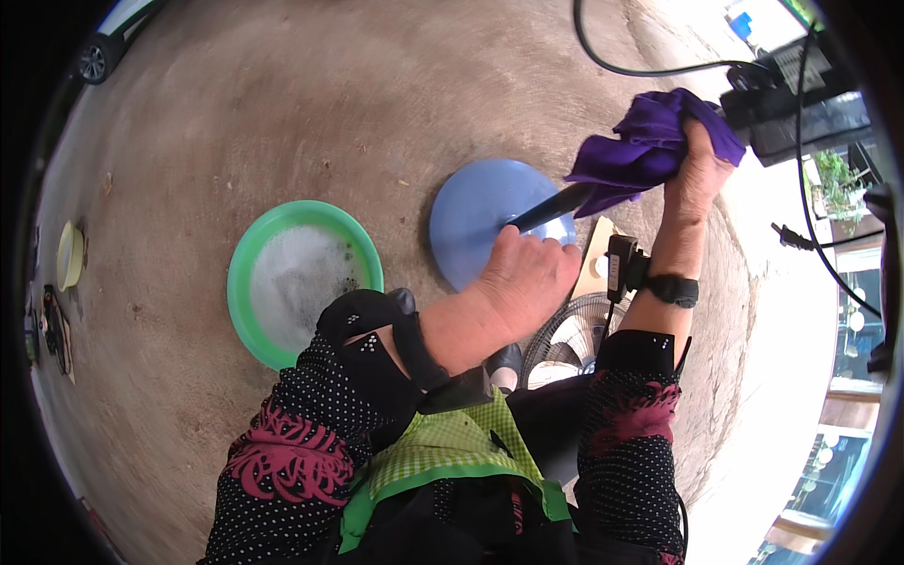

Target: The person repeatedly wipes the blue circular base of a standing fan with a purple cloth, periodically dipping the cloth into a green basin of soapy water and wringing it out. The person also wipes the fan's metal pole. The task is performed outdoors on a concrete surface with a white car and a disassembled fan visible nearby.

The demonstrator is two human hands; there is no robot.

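Note:
A pedestal fan stands in front of me, with a round blue base (471, 221) on the ground and a dark pole (556, 207) rising toward the upper right. My left hand (527, 282) is closed around the lower part of the pole, just above the base. Higher up, my right hand (699, 174) grips a purple cloth (640, 151) bunched around the upper pole, hiding that stretch. Beyond the cloth is the black fan head (800, 113), without its grille, with black cords hanging from it.
To the left of the base sits a green basin (240, 311) of sudsy water. A round fan grille (565, 339) lies by my feet near a piece of cardboard (595, 264). A plug (793, 237) dangles at the right. Far left are a yellowish bowl (71, 254) and a parked car (104, 47).

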